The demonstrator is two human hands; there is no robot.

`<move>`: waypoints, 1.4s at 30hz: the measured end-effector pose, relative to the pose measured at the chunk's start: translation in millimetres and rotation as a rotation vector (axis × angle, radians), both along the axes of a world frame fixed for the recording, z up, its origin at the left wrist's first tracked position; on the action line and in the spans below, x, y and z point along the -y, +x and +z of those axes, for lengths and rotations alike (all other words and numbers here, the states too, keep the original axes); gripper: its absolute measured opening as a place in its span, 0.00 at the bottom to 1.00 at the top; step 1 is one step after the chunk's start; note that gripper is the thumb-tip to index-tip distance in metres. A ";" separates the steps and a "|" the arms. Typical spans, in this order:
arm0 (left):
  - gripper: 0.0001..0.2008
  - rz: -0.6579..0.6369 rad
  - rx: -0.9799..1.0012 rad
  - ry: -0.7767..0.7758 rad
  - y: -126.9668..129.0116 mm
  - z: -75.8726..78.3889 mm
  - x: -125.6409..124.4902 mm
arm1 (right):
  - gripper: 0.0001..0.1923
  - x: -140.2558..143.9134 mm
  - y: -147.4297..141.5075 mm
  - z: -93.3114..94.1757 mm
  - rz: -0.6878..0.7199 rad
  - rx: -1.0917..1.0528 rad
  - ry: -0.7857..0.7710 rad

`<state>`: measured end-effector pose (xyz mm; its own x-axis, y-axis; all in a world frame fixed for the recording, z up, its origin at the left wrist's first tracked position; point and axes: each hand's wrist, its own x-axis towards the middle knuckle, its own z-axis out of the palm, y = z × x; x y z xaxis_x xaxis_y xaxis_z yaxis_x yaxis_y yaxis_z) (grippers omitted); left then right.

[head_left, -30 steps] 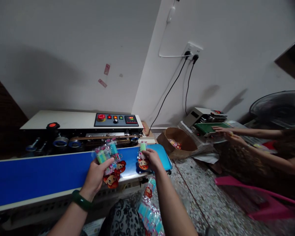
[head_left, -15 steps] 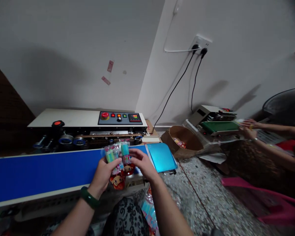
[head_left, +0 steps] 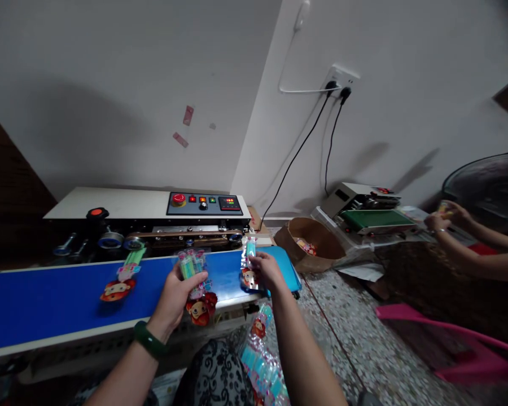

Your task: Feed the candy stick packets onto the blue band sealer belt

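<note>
My left hand (head_left: 175, 296) is closed around several clear packets (head_left: 193, 266) with green sticks inside and red-haired cartoon heads at the bottom. It is above the front edge of a blue conveyor belt (head_left: 46, 290). Between the fingers of my right hand (head_left: 268, 272) is a single packet (head_left: 249, 276) of the same kind, with pale blue contents, upright at the belt's right end by a shiny blue plate (head_left: 285, 264). Another cartoon packet (head_left: 125, 276) lies tilted on the belt to the left, its top near the rollers of the sealing machine (head_left: 122, 206).
More packets (head_left: 265, 361) lie in a plastic bag below my right arm. A brown cardboard box (head_left: 325, 262) with some packets stands on the speckled floor. Further right are a machine with a green belt (head_left: 372, 220), a co-worker's hands (head_left: 442, 217) and a pink stool (head_left: 444, 338).
My right hand has moved right, taking one packet away from the bunch in my left hand. A packet now shows on the belt at left. The co-worker's hands have moved right.
</note>
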<state>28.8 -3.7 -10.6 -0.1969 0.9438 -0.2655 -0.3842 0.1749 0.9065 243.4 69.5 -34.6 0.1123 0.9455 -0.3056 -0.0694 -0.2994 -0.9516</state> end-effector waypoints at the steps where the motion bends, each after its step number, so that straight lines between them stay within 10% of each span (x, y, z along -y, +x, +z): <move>1: 0.21 -0.008 0.012 -0.004 0.7 0.4 -0.2 | 0.09 -5.4 -2.4 0.3 0.030 0.000 -0.017; 7: 0.19 -0.052 0.128 -0.001 3.8 0.9 -0.6 | 0.11 -5.5 -30.5 8.1 0.015 0.022 0.048; 13: 0.18 -0.057 0.141 -0.031 6.3 -1.2 -0.1 | 0.15 49.0 -68.0 17.9 0.405 -0.187 0.150; 21: 0.19 0.028 0.063 -0.043 0.5 -4.7 -2.5 | 0.14 23.2 -24.6 -2.6 -0.165 -0.105 0.049; 30: 0.16 0.029 0.170 -0.092 -0.2 -0.7 -2.5 | 0.10 -22.3 -16.6 6.6 -0.026 0.016 -0.008; 37: 0.18 0.012 0.225 -0.083 2.9 0.9 -2.3 | 0.16 46.6 -68.8 13.4 0.366 -0.188 0.130; 42: 0.17 0.014 0.084 -0.076 4.5 -6.3 -1.0 | 0.10 65.6 -78.4 6.5 0.259 -0.244 0.147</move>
